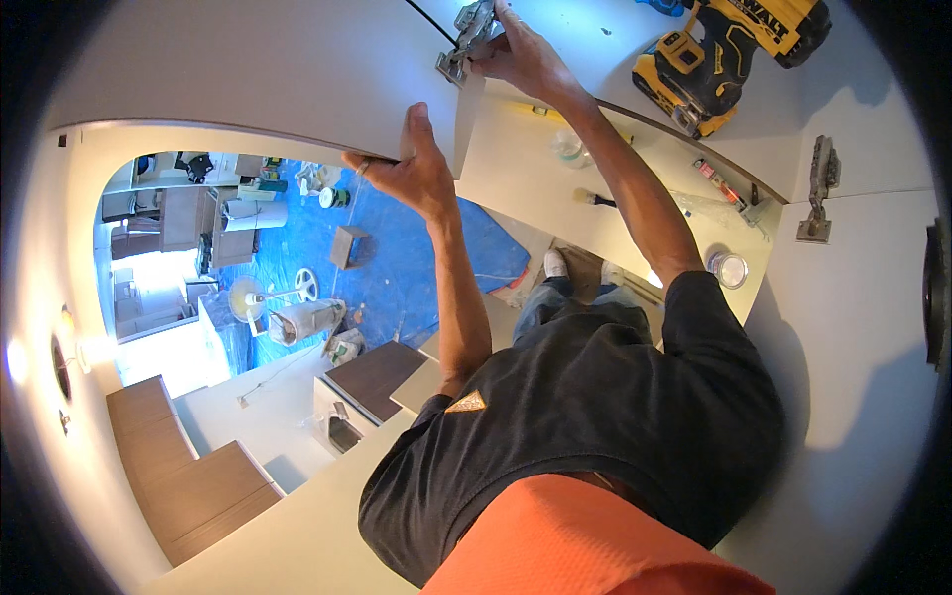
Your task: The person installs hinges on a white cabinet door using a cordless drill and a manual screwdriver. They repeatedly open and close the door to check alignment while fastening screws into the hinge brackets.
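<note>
My left hand grips the lower edge of a pale grey cabinet door, thumb up on its face and ringed fingers bent at the edge. At the top, my right hand has its fingers closed on a metal hinge at the door's upper right corner. Right of this hand, a yellow and black cordless power tool lies on a white cabinet surface. Another hinge is fixed on the white panel at the right.
A cream counter below holds a brush, a tube and a round can. Blue sheeting covers the floor, with a white fan, bucket and boxes. Brown cabinets and a sink are at lower left.
</note>
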The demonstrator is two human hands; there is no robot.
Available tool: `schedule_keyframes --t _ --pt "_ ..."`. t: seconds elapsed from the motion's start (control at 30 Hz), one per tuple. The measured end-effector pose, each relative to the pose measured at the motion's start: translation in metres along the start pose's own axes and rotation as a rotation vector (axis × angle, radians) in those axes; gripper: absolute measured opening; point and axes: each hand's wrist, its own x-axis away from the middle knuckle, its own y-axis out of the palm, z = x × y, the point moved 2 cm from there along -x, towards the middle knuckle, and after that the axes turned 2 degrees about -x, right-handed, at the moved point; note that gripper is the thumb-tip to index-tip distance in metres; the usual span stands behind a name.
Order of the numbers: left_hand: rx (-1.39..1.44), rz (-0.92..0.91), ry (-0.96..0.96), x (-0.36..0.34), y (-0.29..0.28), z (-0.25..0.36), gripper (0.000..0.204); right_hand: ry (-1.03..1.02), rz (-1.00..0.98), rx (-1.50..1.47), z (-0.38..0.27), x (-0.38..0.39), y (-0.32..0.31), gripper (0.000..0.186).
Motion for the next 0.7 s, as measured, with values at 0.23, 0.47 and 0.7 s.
schedule_keyframes --t 0.23,0.47,0.7 --pt "0.063 0.016 -0.005 0.0 0.004 0.008 0.064 -0.033 0.079 0.228 -0.01 0.0 -0.001 0.094" --pt "0.099 0.04 0.025 0.0 0.007 0.004 0.056 0.021 0.04 0.199 -0.012 0.0 0.001 0.102" --pt "0.124 0.007 0.01 0.001 0.007 0.004 0.059 0.173 -0.005 0.165 -0.005 0.002 0.0 0.109"
